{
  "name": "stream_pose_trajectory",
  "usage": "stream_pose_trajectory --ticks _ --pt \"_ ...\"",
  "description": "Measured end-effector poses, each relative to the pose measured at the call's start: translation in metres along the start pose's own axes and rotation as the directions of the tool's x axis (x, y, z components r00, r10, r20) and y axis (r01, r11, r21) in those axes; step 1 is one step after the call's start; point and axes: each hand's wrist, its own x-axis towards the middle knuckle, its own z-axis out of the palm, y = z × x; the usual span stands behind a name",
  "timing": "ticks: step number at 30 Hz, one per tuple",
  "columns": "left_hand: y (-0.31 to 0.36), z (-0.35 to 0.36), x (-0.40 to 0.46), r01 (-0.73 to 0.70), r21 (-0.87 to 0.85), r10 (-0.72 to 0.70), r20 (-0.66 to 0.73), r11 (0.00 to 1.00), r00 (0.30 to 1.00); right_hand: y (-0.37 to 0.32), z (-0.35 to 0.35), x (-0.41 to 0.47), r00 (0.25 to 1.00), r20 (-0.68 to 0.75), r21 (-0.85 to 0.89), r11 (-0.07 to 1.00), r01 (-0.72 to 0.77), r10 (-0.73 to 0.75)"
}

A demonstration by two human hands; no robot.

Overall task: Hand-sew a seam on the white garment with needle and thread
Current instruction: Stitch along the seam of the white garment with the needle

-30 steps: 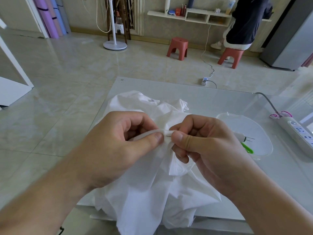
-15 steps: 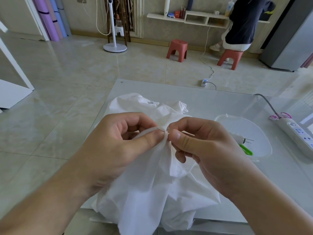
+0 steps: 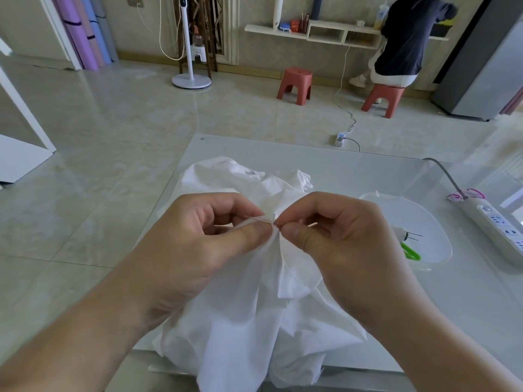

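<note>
Left hand [image 3: 198,244] pinched fold of white garment [image 3: 254,321] between thumb and curled fingers. Right hand [image 3: 339,241] pinched rear end of needle [image 3: 259,219], fingers curled. Needle thin, silvery, lay nearly level, long axis left-right, tip pointing left through fold. Thread not discernible. Garment plain, crumpled, heaped on near part of table [image 3: 325,171], hanging over near edge. No readable writing. Clear tray [image 3: 424,216] and power strip [image 3: 498,224] right.

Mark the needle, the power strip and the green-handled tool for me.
needle [image 3: 259,219], head view, middle of the bare shaft.
power strip [image 3: 493,222], head view, its white top face.
green-handled tool [image 3: 410,251], head view, the green handle loop.
</note>
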Motion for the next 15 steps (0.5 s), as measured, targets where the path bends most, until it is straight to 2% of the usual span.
stream_pose_trajectory --ticks 5,9,15 --pt "0.001 -0.001 0.002 0.020 -0.014 -0.021 -0.040 1.000 0.999 0.003 -0.001 0.000 0.996 -0.046 -0.089 0.993 0.072 -0.077" --pt "0.002 0.002 0.001 0.023 0.033 -0.023 -0.008 0.999 1.000 0.001 0.001 -0.001 0.984 0.040 -0.177 0.968 0.177 -0.173" --pt "0.000 0.003 0.000 0.016 0.100 -0.021 0.050 0.995 0.999 0.007 0.008 -0.003 0.990 0.022 -0.062 0.988 0.143 -0.142"
